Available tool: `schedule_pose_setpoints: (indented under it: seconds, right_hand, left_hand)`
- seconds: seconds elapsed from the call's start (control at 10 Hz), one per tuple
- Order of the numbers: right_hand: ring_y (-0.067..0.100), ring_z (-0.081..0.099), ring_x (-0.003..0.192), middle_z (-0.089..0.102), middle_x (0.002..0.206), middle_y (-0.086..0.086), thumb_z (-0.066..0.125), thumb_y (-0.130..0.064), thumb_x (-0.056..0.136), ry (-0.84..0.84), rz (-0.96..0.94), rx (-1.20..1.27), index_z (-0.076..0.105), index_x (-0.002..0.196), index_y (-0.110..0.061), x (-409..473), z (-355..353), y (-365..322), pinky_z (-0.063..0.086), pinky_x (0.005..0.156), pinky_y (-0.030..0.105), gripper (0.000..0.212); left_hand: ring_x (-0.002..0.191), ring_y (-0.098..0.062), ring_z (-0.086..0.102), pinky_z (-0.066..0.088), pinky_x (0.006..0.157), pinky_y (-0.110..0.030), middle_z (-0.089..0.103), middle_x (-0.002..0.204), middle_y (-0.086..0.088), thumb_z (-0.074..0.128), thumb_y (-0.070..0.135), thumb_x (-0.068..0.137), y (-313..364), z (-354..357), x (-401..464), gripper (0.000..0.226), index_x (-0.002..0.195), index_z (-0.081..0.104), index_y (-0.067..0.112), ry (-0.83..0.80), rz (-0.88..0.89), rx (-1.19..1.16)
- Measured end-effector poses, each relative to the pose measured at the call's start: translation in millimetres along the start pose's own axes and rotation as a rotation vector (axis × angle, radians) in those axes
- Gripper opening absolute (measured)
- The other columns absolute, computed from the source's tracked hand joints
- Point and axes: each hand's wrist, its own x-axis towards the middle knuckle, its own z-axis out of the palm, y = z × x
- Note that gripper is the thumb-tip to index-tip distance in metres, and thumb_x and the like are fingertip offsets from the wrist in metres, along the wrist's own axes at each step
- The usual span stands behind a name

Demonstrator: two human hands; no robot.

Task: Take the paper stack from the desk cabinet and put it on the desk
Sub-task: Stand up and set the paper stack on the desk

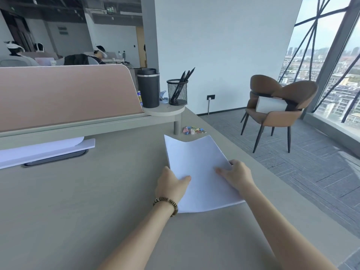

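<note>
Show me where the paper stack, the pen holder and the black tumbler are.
paper stack (pixel 196 164), head view, middle of the top sheet
pen holder (pixel 177 92), head view, mesh wall
tumbler (pixel 149 90), head view, middle of its body

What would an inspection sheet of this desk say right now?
Surface: beige desk, mostly bare.
Job's things: white paper stack, far edge curling up.
Clutter: black tumbler, black mesh pen cup, coloured clips, white board.
Hands: left hand with bead bracelet and right hand grip the stack's sides.
Cables: nothing seen.
Surroundings: pink partition, brown chairs, window, people seated behind.
</note>
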Motion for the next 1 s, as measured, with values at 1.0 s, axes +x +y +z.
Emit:
schedule_pose_setpoints:
  seconds: [1.0]
  right_hand:
    - [0.032,0.050,0.124,0.056,0.131,0.011,0.042,-0.059,0.090,0.165,-0.260,-0.789,0.049,0.137,-0.013,56.5,-7.1,-4.1,0.036,0.101,0.044,0.066]
  left_hand:
    - [0.135,-0.031,0.034,0.019,0.115,-0.053,0.039,0.142,-0.011,0.039,0.059,0.088,9.1,59.9,47.6,0.087,0.151,0.025,0.001,0.076,0.094,0.650]
